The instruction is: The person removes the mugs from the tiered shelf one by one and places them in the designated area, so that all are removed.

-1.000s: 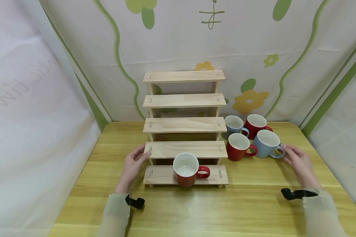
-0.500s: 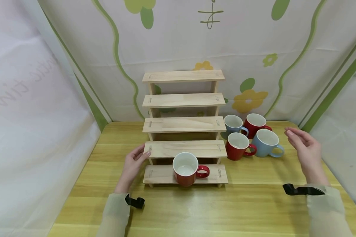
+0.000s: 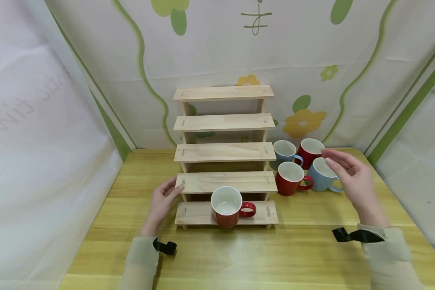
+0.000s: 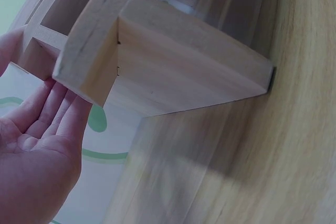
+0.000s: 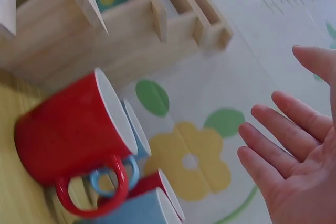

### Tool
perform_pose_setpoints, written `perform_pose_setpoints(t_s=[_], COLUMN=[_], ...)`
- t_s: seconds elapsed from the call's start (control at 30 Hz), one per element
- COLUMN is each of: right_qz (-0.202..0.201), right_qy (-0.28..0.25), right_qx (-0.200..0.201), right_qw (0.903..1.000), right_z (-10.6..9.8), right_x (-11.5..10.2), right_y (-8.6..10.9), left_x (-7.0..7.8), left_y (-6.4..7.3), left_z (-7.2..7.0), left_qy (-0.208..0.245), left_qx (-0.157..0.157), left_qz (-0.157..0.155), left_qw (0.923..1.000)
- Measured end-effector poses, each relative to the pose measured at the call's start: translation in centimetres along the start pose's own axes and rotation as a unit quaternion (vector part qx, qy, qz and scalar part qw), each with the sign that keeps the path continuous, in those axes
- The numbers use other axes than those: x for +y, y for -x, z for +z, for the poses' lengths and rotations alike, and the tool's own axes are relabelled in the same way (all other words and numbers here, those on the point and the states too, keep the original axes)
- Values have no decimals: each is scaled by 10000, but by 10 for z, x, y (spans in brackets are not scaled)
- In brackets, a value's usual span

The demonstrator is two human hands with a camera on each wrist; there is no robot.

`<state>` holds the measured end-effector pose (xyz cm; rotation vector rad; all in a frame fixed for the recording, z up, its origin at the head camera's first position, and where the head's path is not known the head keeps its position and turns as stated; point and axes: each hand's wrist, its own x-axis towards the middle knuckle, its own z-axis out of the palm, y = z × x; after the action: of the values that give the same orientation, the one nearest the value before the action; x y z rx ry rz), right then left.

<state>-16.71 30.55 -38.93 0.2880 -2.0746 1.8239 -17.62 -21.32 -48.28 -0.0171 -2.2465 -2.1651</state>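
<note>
A stepped wooden display rack (image 3: pixel 224 152) stands on the table. My left hand (image 3: pixel 161 203) grips the left end of its second step from the bottom, thumb on top; in the left wrist view, the fingers (image 4: pixel 63 108) reach under the board. A red mug (image 3: pixel 226 219) with a white inside sits on the lowest step, handle to the right. My right hand (image 3: pixel 359 185) hovers over the front light-blue mug (image 3: pixel 316 179), partly covering it, and holds nothing. In the right wrist view its fingers (image 5: pixel 283 129) are extended, apart from the mugs.
Beside the rack's right side, a front red mug (image 3: pixel 287 185), a back light-blue mug (image 3: pixel 283 150) and a back red mug (image 3: pixel 307 155) cluster with the front light-blue one. Printed white fabric (image 3: pixel 217 48) walls the wood-grain table (image 3: pixel 217 262) at back and sides.
My right hand has let go of the front light-blue mug's handle, lifted away to the right, then come back leftward above that mug. The left hand keeps its place on the rack.
</note>
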Motion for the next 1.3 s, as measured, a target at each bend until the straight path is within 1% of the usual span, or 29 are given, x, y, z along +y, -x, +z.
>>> perform_pose_setpoints(t_s=[0.13, 0.23, 0.37, 0.57, 0.77, 1.0, 1.17, 1.3], right_qz=[-50, -97, -238, -180, -107, 67, 147, 291], right_qy=[430, 583, 561, 430, 377, 292, 111, 1], right_qx=[-380, -676, -1090, -1682, -1947, -2245, -2478, -2619], right_qw=[9983, 9960, 9922, 9846, 9801, 9740, 9686, 9646], right_z=[14, 25, 38, 58, 75, 86, 96, 104], right_x=[-4, -7, -9, -8, -4, 2, 5, 9], right_y=[4, 7, 11, 21, 29, 37, 44, 49], left_x=[0, 0, 0, -1, -1, 1, 0, -1], left_y=[0, 0, 0, 0, 0, 0, 0, -1], left_z=[0, 0, 0, 0, 0, 1, 1, 0], left_qy=[1, -30, -64, -95, -137, -118, -129, -146], left_qx=[16, 25, 52, 77, 70, 64, 101, 89], left_qz=[1, -17, -18, -27, -18, 24, 5, -11], left_qw=[10000, 10000, 10000, 9999, 9999, 9999, 9999, 9999])
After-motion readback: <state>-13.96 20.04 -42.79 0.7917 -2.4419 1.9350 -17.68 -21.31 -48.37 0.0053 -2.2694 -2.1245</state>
